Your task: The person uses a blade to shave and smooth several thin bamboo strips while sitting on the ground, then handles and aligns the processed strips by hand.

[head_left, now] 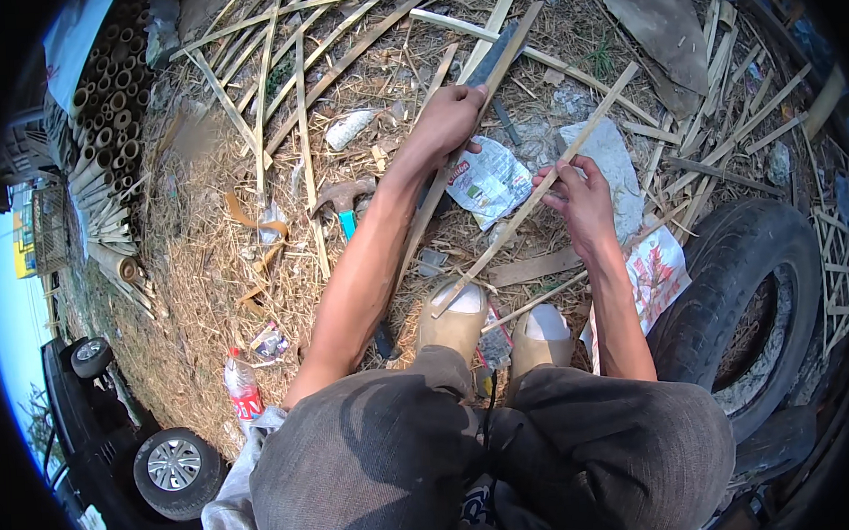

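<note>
My left hand (450,124) is closed round a long bamboo strip (513,48) that slants from the far middle down past my wrist. Alongside that strip, just beyond the fingers, lies a dark flat metal blade (491,61); whether the same hand also grips it I cannot tell. My right hand (583,199) pinches a second bamboo strip (508,235) between thumb and fingers. Its near end hangs over my left shoe (455,316), and its far end points away to the right. Between the hands, a crumpled printed wrapper (492,184) rests on the ground.
Bamboo strips (288,77) are strewn ahead. A hammer (346,200) lies left of my forearm, near a plastic bottle (242,385). An old tyre (757,288) stands at right, past a flat grey stone (610,167). Bamboo poles (114,108) are stacked far left; a dark vehicle (82,441) stands nearer.
</note>
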Available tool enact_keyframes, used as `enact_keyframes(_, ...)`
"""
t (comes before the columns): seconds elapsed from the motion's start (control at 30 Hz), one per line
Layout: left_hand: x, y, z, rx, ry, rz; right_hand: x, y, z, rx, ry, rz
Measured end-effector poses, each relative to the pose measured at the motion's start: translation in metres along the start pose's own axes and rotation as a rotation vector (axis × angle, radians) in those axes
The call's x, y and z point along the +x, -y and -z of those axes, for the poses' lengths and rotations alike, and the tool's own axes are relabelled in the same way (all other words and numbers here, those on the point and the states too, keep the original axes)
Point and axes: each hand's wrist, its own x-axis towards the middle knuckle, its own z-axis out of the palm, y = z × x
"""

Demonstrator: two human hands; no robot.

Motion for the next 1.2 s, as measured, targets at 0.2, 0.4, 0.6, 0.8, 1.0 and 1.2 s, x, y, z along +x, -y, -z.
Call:
enact_keyframes(0.2,0.011,0.051,0.005,-0.148,-0.160,-0.087,0.039,-0.008,-0.079,-0.759,-0.104,0.442)
enact_keyframes(0.4,0.006,0.033,0.010,-0.195,-0.194,-0.108,0.160,0.022,-0.058,-1.196,-0.274,0.842)
enact_keyframes(0.6,0.003,0.044,0.004,0.704,-0.463,-0.453,0.194,0.022,-0.048,-1.421,-0.242,0.847)
enact_keyframes(0.8,0.003,0.040,0.015,0.823,-0.490,-0.410,0.171,0.087,-0.056,-1.416,-0.152,0.884)
enact_keyframes(1.0,-0.012,-0.005,0.004,0.602,-0.282,-0.202,0.108,0.141,0.048,-1.281,-0.644,0.380)
enact_keyframes(1.2,0.027,-0.011,-0.058,-0.179,0.256,-0.037,0.048,0.051,0.061,-0.139,-0.050,-0.052)
